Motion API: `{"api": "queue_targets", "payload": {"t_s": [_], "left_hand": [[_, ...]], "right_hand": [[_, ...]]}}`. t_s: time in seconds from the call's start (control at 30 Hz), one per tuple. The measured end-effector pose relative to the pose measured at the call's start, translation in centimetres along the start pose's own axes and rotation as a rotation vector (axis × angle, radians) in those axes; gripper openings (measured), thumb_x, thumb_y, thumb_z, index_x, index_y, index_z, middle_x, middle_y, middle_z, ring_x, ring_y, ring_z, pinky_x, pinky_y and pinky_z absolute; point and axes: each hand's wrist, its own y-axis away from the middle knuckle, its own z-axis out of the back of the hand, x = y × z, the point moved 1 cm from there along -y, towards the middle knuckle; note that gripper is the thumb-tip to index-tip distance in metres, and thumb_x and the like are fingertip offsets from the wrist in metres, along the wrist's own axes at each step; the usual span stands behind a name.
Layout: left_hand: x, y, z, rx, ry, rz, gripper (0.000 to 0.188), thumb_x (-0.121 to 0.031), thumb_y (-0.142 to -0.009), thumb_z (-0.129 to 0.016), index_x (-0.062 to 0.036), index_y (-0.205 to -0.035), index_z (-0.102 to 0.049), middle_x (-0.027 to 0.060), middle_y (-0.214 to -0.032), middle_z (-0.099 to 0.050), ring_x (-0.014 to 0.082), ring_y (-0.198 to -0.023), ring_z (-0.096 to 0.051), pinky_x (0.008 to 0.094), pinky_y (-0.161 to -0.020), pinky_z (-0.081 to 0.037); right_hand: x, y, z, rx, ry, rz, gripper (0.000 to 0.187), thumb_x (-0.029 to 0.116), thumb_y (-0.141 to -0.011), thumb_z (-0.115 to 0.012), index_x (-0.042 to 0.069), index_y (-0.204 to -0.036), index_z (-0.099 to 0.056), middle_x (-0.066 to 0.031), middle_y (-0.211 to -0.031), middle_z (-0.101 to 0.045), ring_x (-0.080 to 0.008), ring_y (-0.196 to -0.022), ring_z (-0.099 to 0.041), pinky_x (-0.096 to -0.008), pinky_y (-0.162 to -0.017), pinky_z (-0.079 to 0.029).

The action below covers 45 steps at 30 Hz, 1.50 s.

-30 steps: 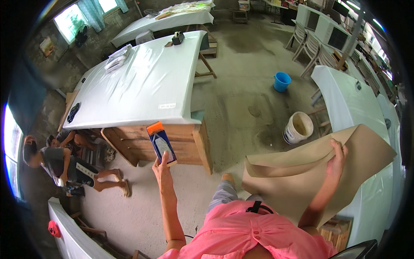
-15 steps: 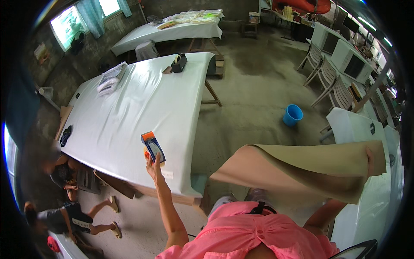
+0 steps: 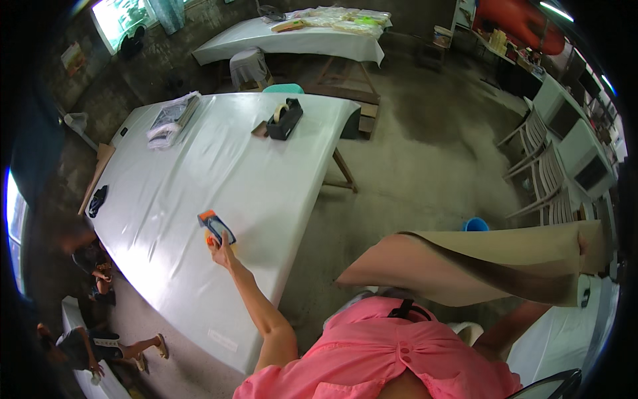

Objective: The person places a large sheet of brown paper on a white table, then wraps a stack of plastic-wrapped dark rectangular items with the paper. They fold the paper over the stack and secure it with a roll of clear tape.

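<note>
My left hand (image 3: 222,255) is closed round an orange and blue hand-held tape dispenser (image 3: 218,226), held above the white-covered table (image 3: 193,253). Out to the right, my right hand (image 3: 583,243) grips the edge of a large sheet of brown paper (image 3: 458,266). The sheet curls over on itself and hangs in front of me, across to the middle. Part of the right hand's fingers is hidden by the sheet.
On the table are a black desk tape dispenser (image 3: 286,120), a plastic-wrapped bundle (image 3: 174,121) and a small dark item (image 3: 98,201). A blue bucket (image 3: 476,225) stands on the floor, with stacked chairs (image 3: 546,174) at right. Two people sit at lower left.
My view has shifted forward, so the table looks nearer and the bucket is partly behind the paper. Both hands keep hold; the tape dispenser is farther over the table.
</note>
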Motion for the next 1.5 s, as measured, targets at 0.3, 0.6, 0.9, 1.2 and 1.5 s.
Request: {"api": "queue_targets", "payload": {"t_s": [0.3, 0.6, 0.9, 1.2, 1.5], "left_hand": [[0.6, 0.5, -11.9, -0.194, -1.090, 0.176, 0.082, -0.047, -0.072, -0.069, -0.0210, -0.141, -0.034, 0.0117, -0.150, -0.023, 0.0413, -0.139, -0.009, 0.0740, -0.096, -0.020], [-8.4, -2.7, -29.8, 0.009, -0.568, -0.283, 0.111, -0.034, -0.063, -0.083, -0.0037, -0.146, -0.016, 0.0184, -0.149, -0.024, 0.0410, -0.139, -0.010, 0.0464, -0.112, -0.019], [-7.3, -10.0, -47.1, 0.823, -0.541, -0.136, 0.128, -0.031, -0.051, -0.088, -0.0107, -0.148, -0.007, 0.0165, -0.152, -0.017, 0.0358, -0.141, -0.010, 0.0428, -0.114, -0.017], [-10.6, -7.5, -50.3, 0.642, -0.509, 0.072, 0.117, -0.024, -0.052, -0.085, -0.0072, -0.146, -0.018, 0.0155, -0.149, -0.025, 0.0285, -0.138, -0.025, 0.0350, -0.112, -0.023], [-11.7, -0.6, -54.3, 0.105, -0.568, 0.292, 0.116, -0.028, -0.054, -0.085, 0.0032, -0.144, -0.018, 0.0244, -0.143, -0.032, 0.0316, -0.130, -0.037, 0.0332, -0.106, -0.032]], "right_hand": [[-8.4, -14.4, -23.0, 0.166, -0.057, 0.147, 0.036, 0.025, -0.088, -0.053, 0.005, -0.117, -0.056, -0.0118, -0.111, -0.060, -0.0221, -0.099, -0.060, -0.0302, -0.085, -0.049], [-17.4, -27.4, -42.6, 0.125, 0.463, 0.347, 0.034, 0.022, -0.089, -0.050, 0.004, -0.116, -0.060, -0.0120, -0.108, -0.063, -0.0214, -0.099, -0.060, -0.0325, -0.086, -0.046], [-25.7, -37.1, -61.5, 0.161, 0.539, 0.363, 0.033, 0.024, -0.089, -0.053, 0.003, -0.114, -0.060, -0.0129, -0.109, -0.063, -0.0218, -0.099, -0.060, -0.0335, -0.084, -0.047], [-33.4, -48.1, -86.9, 0.310, 0.356, 0.452, 0.031, 0.023, -0.088, -0.057, 0.002, -0.111, -0.062, -0.0132, -0.110, -0.064, -0.0214, -0.098, -0.060, -0.0343, -0.083, -0.047], [-37.2, -54.5, -111.6, 0.655, -0.162, 0.327, 0.037, 0.007, -0.082, -0.064, 0.006, -0.119, -0.057, -0.0111, -0.113, -0.062, -0.0210, -0.100, -0.059, -0.0348, -0.088, -0.046]]}}
